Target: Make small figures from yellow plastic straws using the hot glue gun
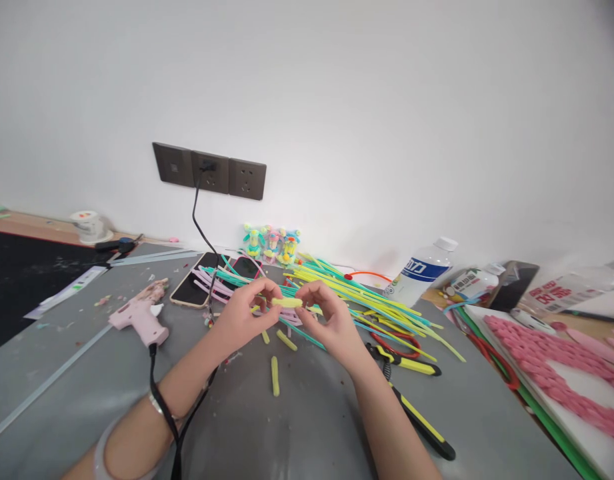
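Between my two hands is a short, thick yellow pipe-cleaner piece point(287, 303), level above the table. My left hand point(247, 313) pinches its left end between thumb and fingers. At its right end, the thumb and fingers of my right hand point(331, 327) are closed on it. Similar yellow pieces lie below: one upright in view point(275, 377), another slanted point(287, 341), and one partly by my left hand point(265, 337). Behind the hands spreads a pile of long yellow, teal and lilac pipe cleaners point(367, 293), partly hidden by them.
A pink glue gun point(137, 313) lies at left, its black cord passing by my left forearm. Yellow-black pliers point(407, 400) rest at right. Phones point(191, 287), small figures point(271, 244) and a water bottle point(421, 270) are near the wall. A pink braided piece point(551, 367) is far right.
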The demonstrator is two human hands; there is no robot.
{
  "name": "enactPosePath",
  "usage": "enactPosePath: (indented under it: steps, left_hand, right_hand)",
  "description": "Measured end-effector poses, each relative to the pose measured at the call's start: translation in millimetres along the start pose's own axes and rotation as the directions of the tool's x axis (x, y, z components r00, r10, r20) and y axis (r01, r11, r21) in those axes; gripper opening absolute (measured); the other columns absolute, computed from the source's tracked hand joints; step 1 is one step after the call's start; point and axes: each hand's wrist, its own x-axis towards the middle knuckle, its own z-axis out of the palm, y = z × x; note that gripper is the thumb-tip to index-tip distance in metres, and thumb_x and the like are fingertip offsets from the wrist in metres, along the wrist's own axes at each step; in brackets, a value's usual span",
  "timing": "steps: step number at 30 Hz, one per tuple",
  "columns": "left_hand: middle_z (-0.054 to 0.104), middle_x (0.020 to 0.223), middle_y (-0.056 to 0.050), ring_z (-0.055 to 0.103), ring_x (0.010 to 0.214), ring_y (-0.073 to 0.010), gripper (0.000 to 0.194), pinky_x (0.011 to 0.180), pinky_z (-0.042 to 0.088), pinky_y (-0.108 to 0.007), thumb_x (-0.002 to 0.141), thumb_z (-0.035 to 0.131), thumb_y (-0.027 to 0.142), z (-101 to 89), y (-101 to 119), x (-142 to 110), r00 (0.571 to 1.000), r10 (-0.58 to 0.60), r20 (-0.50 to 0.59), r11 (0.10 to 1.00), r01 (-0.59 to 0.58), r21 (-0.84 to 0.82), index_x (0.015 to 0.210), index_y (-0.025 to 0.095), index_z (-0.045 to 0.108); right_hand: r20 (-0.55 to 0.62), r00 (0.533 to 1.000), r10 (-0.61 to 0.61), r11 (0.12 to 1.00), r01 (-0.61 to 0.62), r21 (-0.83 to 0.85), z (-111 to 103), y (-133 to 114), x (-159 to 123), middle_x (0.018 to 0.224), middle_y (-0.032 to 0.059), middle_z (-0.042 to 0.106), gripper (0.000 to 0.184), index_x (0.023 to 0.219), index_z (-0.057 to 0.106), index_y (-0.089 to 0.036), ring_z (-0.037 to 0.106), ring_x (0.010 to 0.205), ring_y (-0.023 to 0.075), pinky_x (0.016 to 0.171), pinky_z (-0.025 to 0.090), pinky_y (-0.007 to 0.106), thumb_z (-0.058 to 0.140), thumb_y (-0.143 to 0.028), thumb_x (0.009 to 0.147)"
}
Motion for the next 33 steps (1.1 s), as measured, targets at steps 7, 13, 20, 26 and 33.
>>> enactPosePath:
  steps: [7,13,20,26,33]
  left_hand:
    - [0.055,0.080,0.000,0.053,0.072,-0.0133,0.004,0.065,0.045,-0.024,0.080,0.057,0.022,0.0,-0.1,-0.7,1.000,0.016,0.024,1.000,-0.017,0.015,0.082,0.019,0.055]
    - [0.055,0.080,0.000,0.053,0.073,-0.0133,0.002,0.066,0.045,-0.024,0.081,0.056,0.021,-0.1,-1.2,-0.8,0.999,0.039,0.022,0.999,-0.039,0.027,0.083,0.019,0.056]
    - [0.055,0.080,0.000,0.053,0.071,-0.0131,0.005,0.065,0.046,-0.024,0.081,0.058,0.021,-0.2,-1.4,-0.7,0.999,0.039,0.017,0.999,-0.039,0.008,0.085,0.019,0.056]
    - [0.054,0.082,0.000,0.054,0.074,-0.0129,0.006,0.066,0.047,-0.023,0.084,0.058,0.021,0.3,0.1,-1.1,0.997,0.076,-0.001,0.997,-0.076,-0.030,0.087,0.020,0.054]
    - [0.054,0.079,0.001,0.054,0.070,-0.0119,0.004,0.064,0.047,-0.022,0.084,0.058,0.021,0.5,-1.8,-1.4,0.998,0.045,0.037,0.998,-0.043,-0.047,0.085,0.019,0.055]
  right_hand:
    - [0.035,0.999,0.002,1.000,-0.001,-0.031,-1.1,-0.5,-1.7,0.083,0.0012,0.058,0.006,0.088,0.057,-0.022,0.054,0.079,0.0171,0.074,0.044,0.030,0.056,-0.016,0.088]
    - [0.014,0.999,-0.038,0.998,0.038,-0.042,-0.3,-0.1,-1.5,0.086,0.0019,0.059,0.008,0.092,0.058,-0.023,0.055,0.079,0.0176,0.075,0.046,0.031,0.055,-0.016,0.089]
    - [0.011,0.997,-0.074,0.996,0.074,-0.040,-1.1,-1.2,-0.8,0.085,0.0030,0.058,0.007,0.090,0.058,-0.023,0.055,0.078,0.0186,0.074,0.047,0.033,0.055,-0.017,0.090]
    - [0.006,0.999,-0.050,0.999,0.050,-0.020,-1.8,0.3,-1.1,0.084,0.0017,0.058,0.008,0.090,0.058,-0.023,0.055,0.078,0.0176,0.075,0.046,0.031,0.055,-0.015,0.089]
    - [0.007,0.999,-0.033,0.999,0.034,-0.034,-2.0,-0.7,-2.0,0.082,0.0013,0.058,0.009,0.089,0.058,-0.023,0.055,0.077,0.0174,0.074,0.046,0.030,0.055,-0.014,0.086]
